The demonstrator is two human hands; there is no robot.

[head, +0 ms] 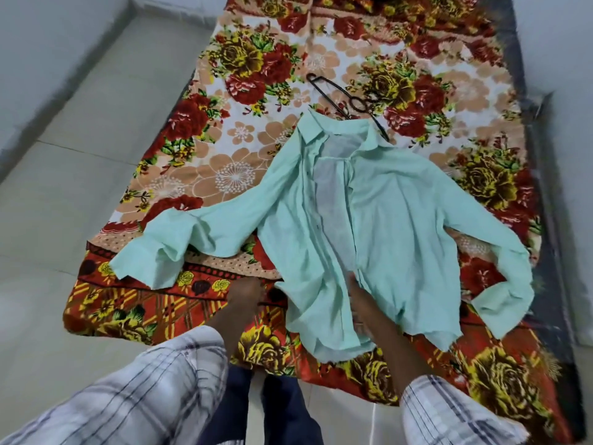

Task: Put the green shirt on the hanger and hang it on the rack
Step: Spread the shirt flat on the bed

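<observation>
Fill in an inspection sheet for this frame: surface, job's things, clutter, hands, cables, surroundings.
Surface: floral bedsheet over a mattress, dark edge exposed on the right.
Job's things: green shirt lies unbuttoned and front up, sleeves spread; black hanger lies beyond the collar, partly under it; no rack in view.
Clutter: nothing seen.
Hands: left hand rests on the sheet beside the shirt hem, grip unclear; right hand is at the shirt's front edge near the hem, grip hidden by cloth.
Cables: nothing seen.
Surroundings: pale tiled floor; person's checked sleeves at the bottom.
</observation>
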